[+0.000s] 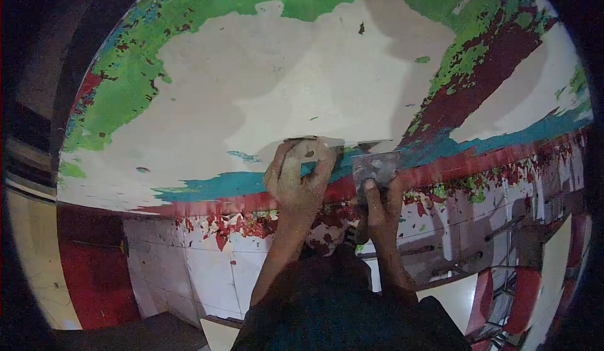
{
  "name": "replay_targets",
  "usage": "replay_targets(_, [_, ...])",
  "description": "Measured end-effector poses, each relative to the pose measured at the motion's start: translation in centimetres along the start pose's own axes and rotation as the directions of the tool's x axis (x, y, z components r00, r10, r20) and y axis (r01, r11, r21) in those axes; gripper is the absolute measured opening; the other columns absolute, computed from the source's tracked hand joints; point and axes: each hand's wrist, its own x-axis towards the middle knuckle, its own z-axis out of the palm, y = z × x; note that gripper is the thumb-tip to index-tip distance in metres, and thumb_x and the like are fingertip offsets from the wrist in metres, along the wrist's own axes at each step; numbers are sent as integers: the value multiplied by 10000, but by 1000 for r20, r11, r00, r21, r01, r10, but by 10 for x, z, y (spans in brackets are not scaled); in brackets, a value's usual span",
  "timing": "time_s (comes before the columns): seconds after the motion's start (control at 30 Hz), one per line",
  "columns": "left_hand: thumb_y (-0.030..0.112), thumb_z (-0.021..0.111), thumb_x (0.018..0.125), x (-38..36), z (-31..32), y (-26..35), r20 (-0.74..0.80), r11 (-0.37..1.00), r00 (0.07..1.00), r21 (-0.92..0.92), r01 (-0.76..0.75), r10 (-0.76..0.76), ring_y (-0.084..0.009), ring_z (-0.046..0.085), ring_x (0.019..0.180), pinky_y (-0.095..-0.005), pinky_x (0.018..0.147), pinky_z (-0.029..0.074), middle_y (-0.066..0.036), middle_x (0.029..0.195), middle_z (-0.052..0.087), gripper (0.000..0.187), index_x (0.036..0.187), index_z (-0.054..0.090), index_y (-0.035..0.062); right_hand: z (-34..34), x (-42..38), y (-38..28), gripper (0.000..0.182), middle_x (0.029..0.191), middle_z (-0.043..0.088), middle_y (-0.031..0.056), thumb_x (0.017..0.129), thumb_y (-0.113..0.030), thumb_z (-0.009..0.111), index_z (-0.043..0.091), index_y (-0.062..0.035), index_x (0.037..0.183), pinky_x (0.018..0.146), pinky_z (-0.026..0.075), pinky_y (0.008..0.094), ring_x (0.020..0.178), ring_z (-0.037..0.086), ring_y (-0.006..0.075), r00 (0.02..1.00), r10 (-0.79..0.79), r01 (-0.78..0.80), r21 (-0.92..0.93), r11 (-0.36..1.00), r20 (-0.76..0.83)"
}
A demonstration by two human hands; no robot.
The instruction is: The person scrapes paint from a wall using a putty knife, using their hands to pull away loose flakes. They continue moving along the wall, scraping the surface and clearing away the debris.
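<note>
My left hand [296, 178] is closed around a flat, pale scraper [309, 153] with a dark spot near its middle. Its thin edge lies right at the painted panel [283, 99], on the white area just above the teal band. To the right, my right hand [382, 200] grips a flat grey metal scraper plate [375, 164], with the thumb laid over its face. White flecks dot that plate, and its upper edge overlaps the teal and red bands in this view. Green, white, teal and dark red paint covers the panel in ragged patches.
Peeled paint flakes [220, 228] lie below the panel's edge, on a pale surface. At lower right are red and white panels [527, 297] with metal bars. A dark red panel [100, 269] stands at lower left. Shadows fall across the painted panel.
</note>
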Motion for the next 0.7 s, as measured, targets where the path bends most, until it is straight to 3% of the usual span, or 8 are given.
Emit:
replay_targets(0.17, [16, 673, 705, -22, -2, -8, -27, 987, 995, -129, 94, -98, -210, 584, 626, -286, 554, 475, -114, 709, 588, 130, 733, 546, 14, -2, 4, 0, 312, 983, 504, 95, 852, -145, 519, 426, 0, 1112, 759, 413, 296, 860, 488, 172, 990, -131, 133, -35, 991, 58])
replay_targets(0.23, [22, 669, 718, -31, -3, -13, 5, 952, 967, -173, 251, -254, -202, 583, 628, -291, 564, 471, -114, 728, 593, 124, 723, 546, 13, 9, 6, -8, 273, 934, 514, 74, 854, -119, 520, 434, -5, 1088, 720, 421, 284, 809, 497, 155, 961, -254, 257, -13, 966, 111])
replay_targets(0.27, [25, 667, 724, -34, -3, -15, 24, 924, 944, -194, 328, -330, -197, 582, 629, -293, 569, 469, -113, 738, 596, 123, 717, 546, 12, 13, 8, -10, 267, 916, 514, 65, 855, -115, 522, 436, -7, 1083, 705, 421, 278, 790, 495, 143, 962, -242, 242, 17, 970, 129])
replay_targets(0.37, [21, 655, 738, -15, -2, 0, -35, 949, 955, -134, 287, -294, -177, 575, 630, -276, 557, 460, -108, 765, 602, 122, 698, 541, 10, 23, 11, -11, 249, 878, 512, 46, 860, -112, 524, 439, -11, 1071, 668, 419, 258, 749, 486, 112, 964, -223, 214, 80, 974, 143])
replay_targets(0.47, [5, 662, 732, -3, -4, 8, -9, 992, 992, 3, 123, -123, -150, 569, 639, -249, 541, 448, -108, 782, 605, 120, 746, 544, 20, 27, 10, -6, 264, 917, 507, 52, 870, -123, 509, 418, -16, 1093, 640, 442, 233, 771, 488, 101, 973, -205, 196, 88, 977, 110])
replay_targets(0.53, [-2, 675, 720, -5, 1, 10, -79, 981, 980, -85, 174, -180, -133, 561, 634, -232, 533, 443, -107, 797, 607, 155, 791, 541, 30, 20, 10, -2, 313, 1002, 506, 71, 878, -128, 490, 376, -24, 1150, 607, 498, 212, 827, 513, 111, 979, -154, 143, 81, 986, 137])
replay_targets(0.63, [-3, 696, 702, -7, 3, 8, -110, 965, 973, -189, 179, -202, -112, 546, 615, -224, 517, 438, -105, 822, 609, 215, 837, 537, 46, 17, 10, 2, 341, 1019, 497, 79, 874, -114, 486, 359, -24, 1177, 596, 499, 208, 841, 505, 112, 992, -88, 82, 71, 994, 88])
replay_targets(0.7, [-3, 701, 699, -8, 3, 7, -105, 960, 971, -206, 191, -216, -102, 535, 598, -224, 509, 434, -102, 835, 610, 227, 844, 534, 52, 19, 10, -4, 306, 968, 504, 75, 862, -115, 508, 405, -8, 1130, 666, 446, 252, 807, 493, 132, 992, -115, 110, 101, 989, 46])
